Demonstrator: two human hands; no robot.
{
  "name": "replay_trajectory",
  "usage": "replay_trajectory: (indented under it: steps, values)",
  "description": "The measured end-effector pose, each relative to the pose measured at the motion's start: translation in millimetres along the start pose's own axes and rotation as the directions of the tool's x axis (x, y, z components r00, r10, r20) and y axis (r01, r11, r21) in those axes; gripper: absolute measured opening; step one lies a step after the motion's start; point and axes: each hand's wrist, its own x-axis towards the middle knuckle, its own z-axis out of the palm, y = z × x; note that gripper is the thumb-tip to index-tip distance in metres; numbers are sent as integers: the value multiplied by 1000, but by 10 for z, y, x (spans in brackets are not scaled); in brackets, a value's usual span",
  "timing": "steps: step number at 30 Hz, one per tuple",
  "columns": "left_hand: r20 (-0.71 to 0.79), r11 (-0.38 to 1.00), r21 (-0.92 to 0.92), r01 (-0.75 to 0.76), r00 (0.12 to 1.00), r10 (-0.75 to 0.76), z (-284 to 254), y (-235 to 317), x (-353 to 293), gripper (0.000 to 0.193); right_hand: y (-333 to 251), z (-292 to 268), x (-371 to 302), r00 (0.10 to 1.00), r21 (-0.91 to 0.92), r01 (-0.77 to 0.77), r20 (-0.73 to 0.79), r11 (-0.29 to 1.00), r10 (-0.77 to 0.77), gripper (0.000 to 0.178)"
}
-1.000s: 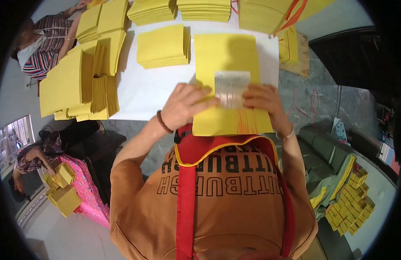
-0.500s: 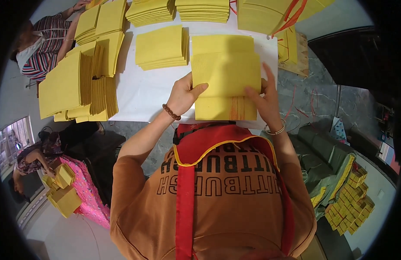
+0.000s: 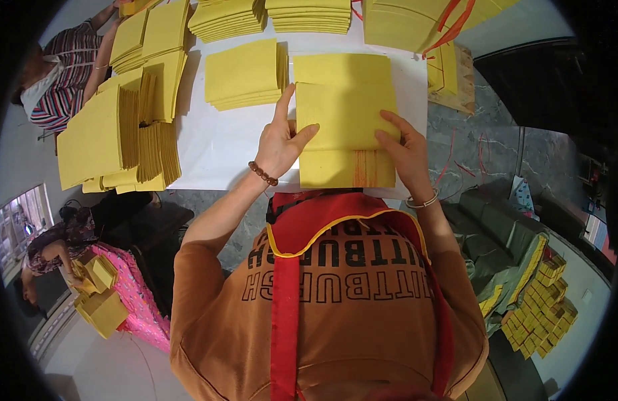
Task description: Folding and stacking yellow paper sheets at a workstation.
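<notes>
A stack of yellow paper sheets (image 3: 342,113) lies in front of me, a wider upper layer across a longer one whose near end bears red marks. My left hand (image 3: 279,146) grips its left edge, thumb on top and index finger stretched along the side. On the opposite edge, my right hand (image 3: 404,148) holds the stack with thumb and index finger over the top. The other fingers of both hands are partly hidden beside or under the paper. Just left of the far part lies a separate neat pile of yellow paper (image 3: 242,72).
The white-covered table (image 3: 215,150) carries more yellow piles (image 3: 98,140) at the left and far side. Red ties (image 3: 449,30) hang at the far right. A striped-shirted person (image 3: 68,73) works at far left, another person (image 3: 58,247) at lower left. Yellow bundles (image 3: 539,307) are stacked lower right.
My left index finger has stretched out along the paper's left edge. My right fingers have come from beside the right edge onto the top. The stack has barely moved.
</notes>
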Motion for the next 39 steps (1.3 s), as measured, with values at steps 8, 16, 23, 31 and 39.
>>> replay_trajectory:
  steps: [8, 16, 23, 31, 39]
  values:
    - [39, 1000, -11, 21, 999, -20, -25, -13, 19, 79, -3, 35, -42, 998, 27, -38, -48, 999, 39, 27]
    - [8, 981, 192, 21, 1000, -23, -55, 176, -26, 79, 2, 70, -64, 990, -124, 71, -111, 990, -85, 22]
    - [-70, 505, 778, -374, 747, 661, -2, 522, -50, 64, 53, 74, -41, 983, -152, 111, -131, 982, -131, 24]
    - [339, 442, 520, -731, 652, 678, 351, 453, -23, 44, 84, 60, -11, 980, -183, 127, -127, 975, -152, 25]
    - [378, 415, 686, -598, 780, 499, 410, 249, 76, 52, 26, 61, -23, 994, -239, 47, -86, 970, -69, 30]
